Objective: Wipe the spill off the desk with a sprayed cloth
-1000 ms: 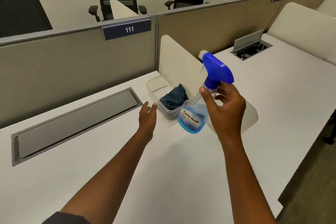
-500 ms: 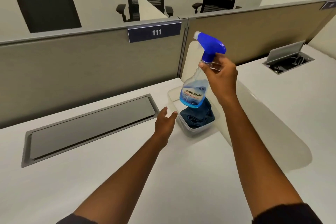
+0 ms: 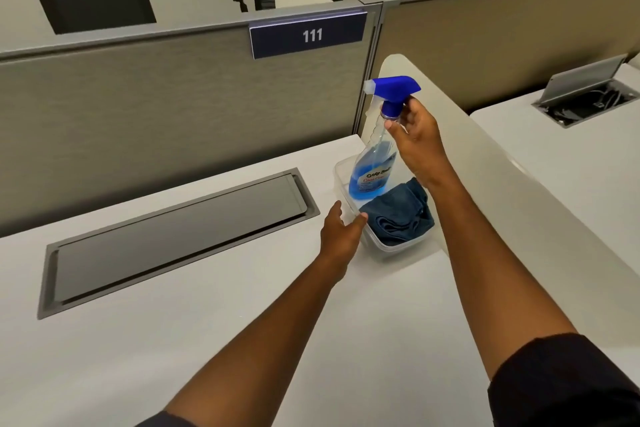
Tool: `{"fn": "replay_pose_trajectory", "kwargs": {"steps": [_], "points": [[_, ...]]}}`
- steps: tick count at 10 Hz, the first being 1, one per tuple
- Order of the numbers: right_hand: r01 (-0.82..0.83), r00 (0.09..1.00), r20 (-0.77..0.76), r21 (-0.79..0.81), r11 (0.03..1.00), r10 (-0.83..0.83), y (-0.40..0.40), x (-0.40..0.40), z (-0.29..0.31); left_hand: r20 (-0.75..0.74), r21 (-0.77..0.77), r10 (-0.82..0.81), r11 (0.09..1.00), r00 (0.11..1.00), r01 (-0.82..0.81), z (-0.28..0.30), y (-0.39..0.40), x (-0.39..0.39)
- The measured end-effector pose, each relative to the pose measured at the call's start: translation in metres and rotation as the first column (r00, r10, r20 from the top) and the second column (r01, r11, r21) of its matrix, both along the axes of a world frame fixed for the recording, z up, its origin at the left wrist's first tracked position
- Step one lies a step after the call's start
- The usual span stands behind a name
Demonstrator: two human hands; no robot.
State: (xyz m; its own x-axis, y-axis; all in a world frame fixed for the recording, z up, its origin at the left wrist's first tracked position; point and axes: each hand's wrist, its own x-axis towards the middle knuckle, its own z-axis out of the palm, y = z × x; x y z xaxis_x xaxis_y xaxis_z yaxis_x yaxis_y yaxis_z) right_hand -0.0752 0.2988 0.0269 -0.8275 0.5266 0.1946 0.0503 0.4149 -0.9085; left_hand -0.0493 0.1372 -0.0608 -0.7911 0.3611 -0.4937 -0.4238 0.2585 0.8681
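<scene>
Your right hand [image 3: 414, 135] fingers pinch spray bottle [image 3: 375, 156] neck only, left hand [image 3: 341, 236] open near cloth [image 3: 398, 218]; bottle could slip.

We see a blue-headed spray bottle [image 3: 375, 163] with blue liquid, a dark blue cloth [image 3: 398, 218], and a white tabletop [image 3: 207, 340].

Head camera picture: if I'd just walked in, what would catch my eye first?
Likely the spray bottle with its bright blue trigger top and blue liquid, held up by the right hand at the neck, above a clear plastic tub near the desk's back corner. A dark blue cloth lies crumpled in that tub, and the open left hand reaches toward its near rim.
</scene>
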Motion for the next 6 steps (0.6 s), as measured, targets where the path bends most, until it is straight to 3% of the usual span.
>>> {"fn": "replay_pose_trajectory", "kwargs": {"steps": [3,4,5,6], "points": [[-0.040,0.995,0.090,0.033,0.999,0.037,0.001,-0.001,-0.005,0.011,0.017,-0.004,1.000,1.000,0.004,0.004,0.007,0.007],[0.017,0.996,0.081,0.055,0.998,-0.021,-0.004,0.007,-0.001,0.007,0.025,-0.003,1.000,1.000,0.003,0.011,0.004,0.008],[0.232,0.972,-0.052,0.050,0.971,-0.230,-0.014,0.023,0.005,0.010,0.047,-0.003,0.999,1.000,0.002,0.021,-0.001,0.010],[0.455,0.875,-0.155,-0.065,0.888,-0.459,-0.031,0.046,0.013,-0.009,0.045,0.020,0.999,1.000,-0.019,0.032,-0.009,0.016]]}}
